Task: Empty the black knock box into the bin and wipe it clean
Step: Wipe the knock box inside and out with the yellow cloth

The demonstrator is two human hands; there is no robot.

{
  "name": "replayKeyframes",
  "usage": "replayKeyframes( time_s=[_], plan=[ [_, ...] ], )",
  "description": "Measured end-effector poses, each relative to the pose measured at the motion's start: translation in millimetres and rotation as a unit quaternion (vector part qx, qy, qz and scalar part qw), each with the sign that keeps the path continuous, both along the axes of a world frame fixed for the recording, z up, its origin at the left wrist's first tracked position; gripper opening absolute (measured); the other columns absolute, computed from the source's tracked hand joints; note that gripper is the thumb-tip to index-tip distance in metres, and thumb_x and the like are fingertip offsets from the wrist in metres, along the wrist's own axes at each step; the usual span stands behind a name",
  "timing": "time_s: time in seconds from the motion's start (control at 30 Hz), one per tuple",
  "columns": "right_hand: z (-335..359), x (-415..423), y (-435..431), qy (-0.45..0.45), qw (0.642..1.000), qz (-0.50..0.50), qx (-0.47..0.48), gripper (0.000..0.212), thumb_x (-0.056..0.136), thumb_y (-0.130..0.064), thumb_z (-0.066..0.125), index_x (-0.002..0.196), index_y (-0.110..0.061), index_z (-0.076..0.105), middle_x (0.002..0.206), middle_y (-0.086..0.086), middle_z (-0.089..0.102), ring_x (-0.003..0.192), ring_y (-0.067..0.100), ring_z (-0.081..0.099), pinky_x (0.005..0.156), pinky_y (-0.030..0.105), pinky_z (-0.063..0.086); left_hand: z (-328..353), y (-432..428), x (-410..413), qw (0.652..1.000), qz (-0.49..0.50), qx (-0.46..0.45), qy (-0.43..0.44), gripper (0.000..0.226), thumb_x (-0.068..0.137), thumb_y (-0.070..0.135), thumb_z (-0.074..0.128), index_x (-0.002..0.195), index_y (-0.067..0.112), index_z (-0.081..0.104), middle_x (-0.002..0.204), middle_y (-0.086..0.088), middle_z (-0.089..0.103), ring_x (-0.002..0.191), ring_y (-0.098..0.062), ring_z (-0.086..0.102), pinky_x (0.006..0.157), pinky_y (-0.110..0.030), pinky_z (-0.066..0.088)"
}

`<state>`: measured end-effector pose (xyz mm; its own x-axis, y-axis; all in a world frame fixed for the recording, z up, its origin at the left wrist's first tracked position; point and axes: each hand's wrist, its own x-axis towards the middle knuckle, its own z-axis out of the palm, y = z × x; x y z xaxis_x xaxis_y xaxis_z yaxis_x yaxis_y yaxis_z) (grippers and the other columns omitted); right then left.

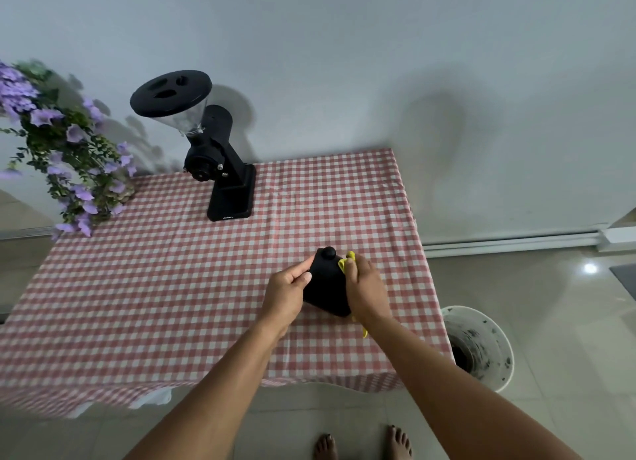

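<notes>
Two bare feet (363, 444) stand on the tiled floor below two outstretched forearms. The left hand (287, 296) curls its fingers against the one black knock box's (327, 286) left side, tilted on the checked tablecloth (155, 287). The right hand (366, 289) presses one yellow cloth (346, 261) onto its right side, fingers together. One white bin (488, 342) stands right of the table; one black coffee grinder (213, 150) stands at the table's far edge.

- black coffee grinder (220, 156) at the table's far edge by the wall, clear hopper with a black lid on top, base flat on the cloth
- red-and-white checked tablecloth (172, 287) covers the whole table, hangs over the near edge
- purple flowers with green leaves (65, 143) at the far-left corner, trailing onto the cloth
- pale wall (378, 64) behind
- glossy tiled floor (568, 322)
</notes>
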<state>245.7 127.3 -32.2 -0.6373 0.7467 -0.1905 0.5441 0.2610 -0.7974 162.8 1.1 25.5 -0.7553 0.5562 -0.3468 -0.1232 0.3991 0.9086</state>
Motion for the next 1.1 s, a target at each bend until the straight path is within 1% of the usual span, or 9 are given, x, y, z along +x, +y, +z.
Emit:
replayKeyframes(
  time_s=[0.1,0.23,0.3,0.47,0.63,0.77,0.87,0.97,1.1],
  plan=[
    [8,-2,-8,0.007,1.0,0.008,0.02,0.043,0.104,-0.036,0.028,0.133,-0.018,0.052,0.13,0.003,0.06,0.122,0.023,0.054,0.102,0.037,0.042,-3,0,1,1.0,0.008,0.002,0.014,0.038,0.106,0.003,0.046,0.138,0.016,0.061,0.147,-0.001,0.059,0.141,-0.015,0.049,0.09,-0.003,0.046],
    [3,7,-37,0.025,0.987,0.062,0.144,0.051,0.104,-0.037,0.02,0.15,-0.02,0.034,0.157,-0.006,0.034,0.148,0.013,0.023,0.122,0.036,0.014,-7,-1,-1,1.0,0.019,0.002,0.016,0.038,0.106,0.002,0.047,0.136,0.018,0.064,0.146,-0.004,0.06,0.139,-0.016,0.052,0.099,-0.014,0.046],
    [-6,10,-29,0.048,0.986,0.053,0.149,0.049,0.102,-0.039,0.022,0.143,-0.023,0.043,0.147,-0.005,0.046,0.139,0.015,0.038,0.116,0.034,0.027,-8,-5,-1,1.0,0.018,0.006,0.015,0.037,0.105,0.002,0.048,0.134,0.019,0.065,0.144,-0.004,0.061,0.138,-0.017,0.053,0.099,-0.013,0.046],
    [-2,6,1,0.007,0.999,-0.007,-0.042,0.035,0.1,-0.038,0.023,0.1,-0.023,0.055,0.095,0.0,0.064,0.089,0.021,0.061,0.081,0.045,0.053,-9,-10,-1,1.0,0.001,-0.005,0.02,0.037,0.106,0.006,0.048,0.136,0.021,0.063,0.146,-0.001,0.06,0.14,-0.014,0.051,0.098,-0.011,0.045],
    [-2,2,-10,0.01,0.999,0.031,0.029,0.038,0.103,-0.037,0.025,0.12,-0.02,0.055,0.111,0.003,0.065,0.097,0.024,0.061,0.081,0.039,0.05,-3,-4,-9,0.999,-0.013,-0.044,0.026,0.05,0.098,0.033,0.065,0.146,0.025,0.054,0.143,0.009,0.054,0.134,-0.01,0.05,0.104,-0.023,0.045],
    [-6,-4,-20,0.024,0.999,-0.007,0.035,0.034,0.104,-0.033,0.029,0.12,-0.017,0.055,0.11,0.006,0.066,0.096,0.024,0.064,0.077,0.037,0.05,-7,-4,-7,0.997,0.008,-0.067,0.032,0.044,0.098,0.015,0.066,0.14,0.022,0.06,0.137,0.002,0.065,0.126,-0.014,0.06,0.105,-0.029,0.051],
    [4,-7,-34,0.088,0.985,0.059,0.133,0.043,0.101,-0.03,0.027,0.127,-0.013,0.058,0.123,0.006,0.066,0.116,0.023,0.06,0.099,0.039,0.045,-6,-9,-3,0.999,0.0,-0.044,0.024,0.039,0.098,0.007,0.062,0.135,0.022,0.064,0.121,0.008,0.072,0.11,-0.005,0.066,0.089,-0.018,0.055],
    [9,-8,-34,0.099,0.976,0.139,0.136,0.048,0.102,-0.033,0.026,0.139,-0.017,0.052,0.144,0.0,0.054,0.138,0.015,0.043,0.115,0.033,0.029,-8,-15,-1,1.0,0.008,-0.023,0.01,0.039,0.099,0.005,0.061,0.134,0.022,0.065,0.112,0.013,0.072,0.106,-0.002,0.068,0.087,-0.018,0.057],
    [11,-5,-6,-0.038,0.995,0.09,0.003,0.043,0.104,-0.039,0.026,0.132,-0.021,0.054,0.126,0.005,0.065,0.113,0.024,0.06,0.092,0.037,0.046,-10,-18,4,1.0,0.01,-0.011,0.017,0.04,0.098,0.004,0.063,0.132,0.025,0.066,0.109,0.02,0.069,0.103,0.006,0.064,0.077,-0.006,0.052]
  ],
)
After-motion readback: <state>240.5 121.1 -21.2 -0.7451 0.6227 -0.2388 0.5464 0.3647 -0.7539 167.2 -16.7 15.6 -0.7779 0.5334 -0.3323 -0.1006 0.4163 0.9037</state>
